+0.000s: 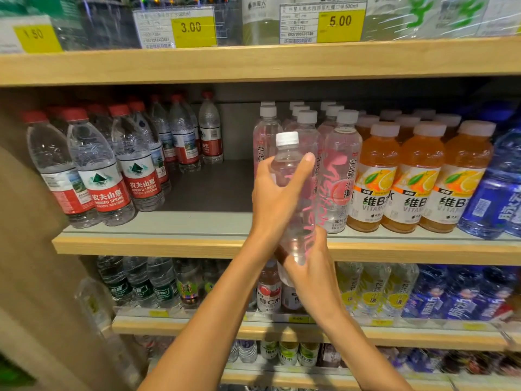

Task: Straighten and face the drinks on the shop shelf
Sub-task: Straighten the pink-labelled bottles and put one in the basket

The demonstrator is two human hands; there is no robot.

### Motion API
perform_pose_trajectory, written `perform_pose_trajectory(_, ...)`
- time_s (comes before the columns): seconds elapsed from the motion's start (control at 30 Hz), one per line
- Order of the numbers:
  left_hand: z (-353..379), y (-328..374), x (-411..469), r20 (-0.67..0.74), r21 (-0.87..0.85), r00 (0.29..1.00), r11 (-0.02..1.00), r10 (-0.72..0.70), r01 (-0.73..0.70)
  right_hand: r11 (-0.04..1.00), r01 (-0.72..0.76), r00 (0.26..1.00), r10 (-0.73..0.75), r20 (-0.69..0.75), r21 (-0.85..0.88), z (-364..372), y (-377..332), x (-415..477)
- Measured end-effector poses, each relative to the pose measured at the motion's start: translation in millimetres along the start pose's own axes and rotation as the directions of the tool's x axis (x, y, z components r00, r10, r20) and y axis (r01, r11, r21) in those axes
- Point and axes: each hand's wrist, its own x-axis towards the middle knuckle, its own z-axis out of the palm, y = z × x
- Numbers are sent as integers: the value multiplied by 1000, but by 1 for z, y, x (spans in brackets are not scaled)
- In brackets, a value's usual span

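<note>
One clear cylindrical plastic bottle point(290, 165) w/ pink script & ridged white cap, held just in front of pale wood-edged shelf point(155, 245); left hand point(277, 193) wraps its body, right hand point(308, 266) grips base; long axis near-upright, cap up.

Clear bottle point(296, 198) with pink script and white cap; red-capped water bottles point(112, 176) wear red-white labels; orange drinks point(414, 179) have pale caps; blue bottles point(496, 187); yellow price tags point(339, 25); light wooden shelf point(158, 245).

A clear, white-capped bottle point(293, 176) with pink lettering tilts slightly before the shelf point(169, 244). Matching bottles point(341, 170) stand upright behind it.
</note>
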Motion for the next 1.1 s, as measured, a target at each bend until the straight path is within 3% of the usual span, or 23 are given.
perform_pose_trajectory(0.13,3,1,4,-108,4,991,997,78,-78,1000,28,998,-28,63,-5,3,3,-4)
perform_pose_trajectory(0.3,-12,6,13,-10,-99,992,987,128,-128,965,-49,969,-16,246,257,-14,1,6)
perform_pose_trajectory(0.47,-25,16,27,208,-374,975,914,-82,157,769,-395,775,-13,631,502,-32,0,19)
perform_pose_trajectory(0.53,-29,18,29,369,-481,927,839,-69,253,739,-442,687,-84,722,508,-32,-1,19)
perform_pose_trajectory(0.63,-32,18,31,539,-557,842,750,0,356,702,-461,637,-165,753,543,-26,-3,20)
perform_pose_trajectory(0.73,-33,13,31,588,-543,809,735,-12,406,726,-423,664,-158,731,542,-19,-3,22)
perform_pose_trajectory(0.83,-36,10,31,559,-494,828,783,-46,377,747,-386,710,-135,692,542,-13,-2,22)
perform_pose_trajectory(1.0,-47,1,22,359,-265,932,951,-56,159,818,-267,828,-76,556,510,-1,-4,26)
perform_pose_trajectory(1.1,-56,-8,6,279,-153,960,986,-23,68,909,-113,903,-74,423,401,10,-10,30)
